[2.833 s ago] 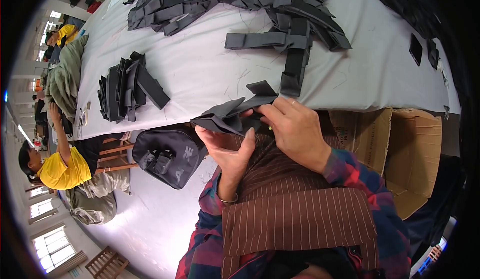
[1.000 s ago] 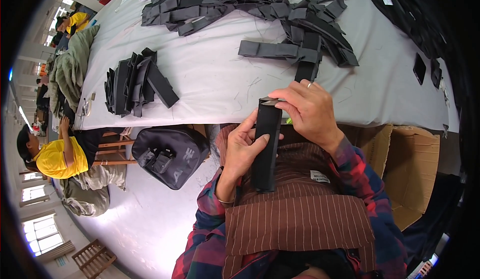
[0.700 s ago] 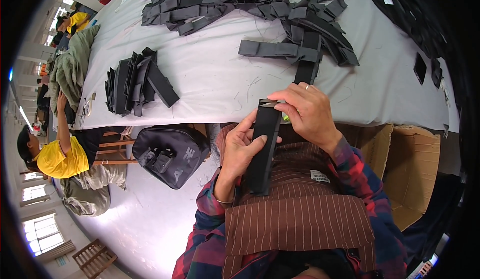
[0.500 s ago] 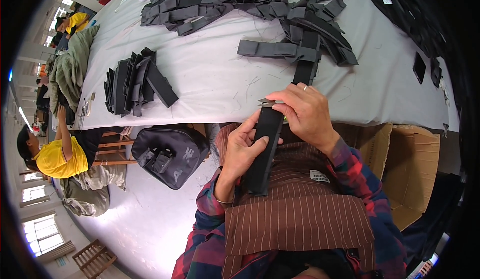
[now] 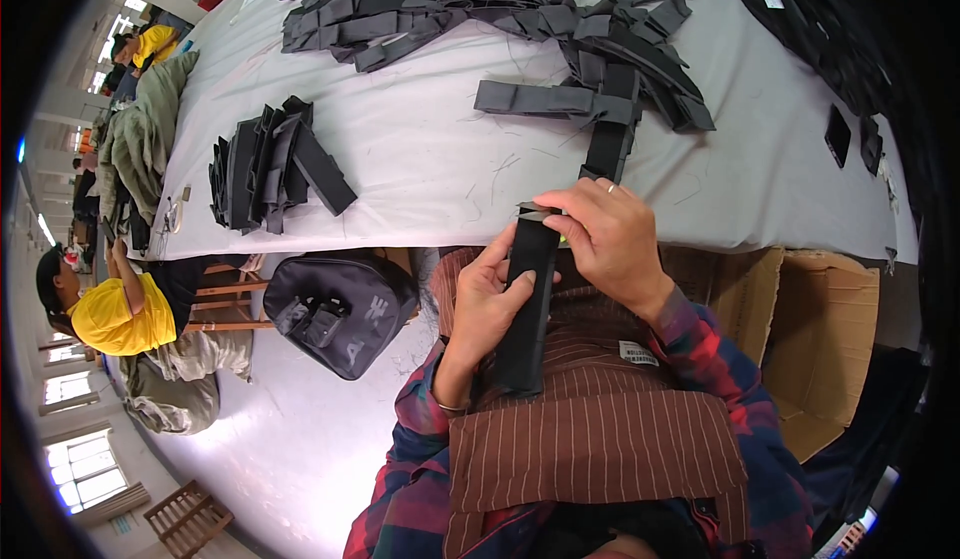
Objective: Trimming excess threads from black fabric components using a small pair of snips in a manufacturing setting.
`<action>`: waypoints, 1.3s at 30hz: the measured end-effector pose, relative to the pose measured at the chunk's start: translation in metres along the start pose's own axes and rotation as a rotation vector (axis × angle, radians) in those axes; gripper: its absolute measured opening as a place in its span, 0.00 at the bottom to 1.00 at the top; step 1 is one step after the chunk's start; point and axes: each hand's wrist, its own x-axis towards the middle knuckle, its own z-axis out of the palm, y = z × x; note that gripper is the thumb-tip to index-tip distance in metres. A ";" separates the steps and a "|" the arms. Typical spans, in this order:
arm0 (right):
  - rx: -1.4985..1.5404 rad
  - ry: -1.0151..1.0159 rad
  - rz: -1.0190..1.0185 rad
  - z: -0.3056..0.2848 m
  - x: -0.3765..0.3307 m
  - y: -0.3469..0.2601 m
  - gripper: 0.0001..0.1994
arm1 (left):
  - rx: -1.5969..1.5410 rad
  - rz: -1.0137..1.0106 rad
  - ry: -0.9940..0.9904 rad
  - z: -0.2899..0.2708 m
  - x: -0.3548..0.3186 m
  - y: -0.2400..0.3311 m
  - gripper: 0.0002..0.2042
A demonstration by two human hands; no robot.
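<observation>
My left hand (image 5: 484, 304) grips a flat black fabric strip (image 5: 524, 334), thumb on its face, held upright over my lap in front of the table edge. At the strip's upper end my right hand (image 5: 615, 239) is closed on small metal thread snips (image 5: 538, 213). Their blades lie across that end; a bit of yellow-green shows below my fingers, and the rest is hidden in my palm. Just beyond my right hand, a dark strip (image 5: 606, 147) runs back over the table to a large heap of grey and black folded strips (image 5: 430, 9).
A smaller bundle of strips (image 5: 265, 174) lies on the white-covered table (image 5: 420, 174) at left. Below it stands a black bag (image 5: 345, 309). An open cardboard box (image 5: 825, 339) is at my right. A black phone-like object (image 5: 838, 136) lies far right. A person in yellow (image 5: 125, 314) works at left.
The snips have turned slightly at the strip's upper end, and my right hand has shifted a little. The strip stands slightly more upright. At left the person's arms have moved.
</observation>
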 end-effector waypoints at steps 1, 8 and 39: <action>-0.042 0.036 -0.007 0.004 0.000 -0.003 0.06 | 0.002 -0.001 -0.001 0.001 0.001 -0.004 0.30; -0.134 0.052 0.004 -0.001 -0.003 -0.006 0.06 | 0.077 0.035 0.062 0.002 0.000 -0.011 0.29; 0.328 -0.288 0.129 -0.009 -0.044 -0.025 0.08 | -0.076 -0.004 -0.128 -0.008 -0.031 -0.009 0.31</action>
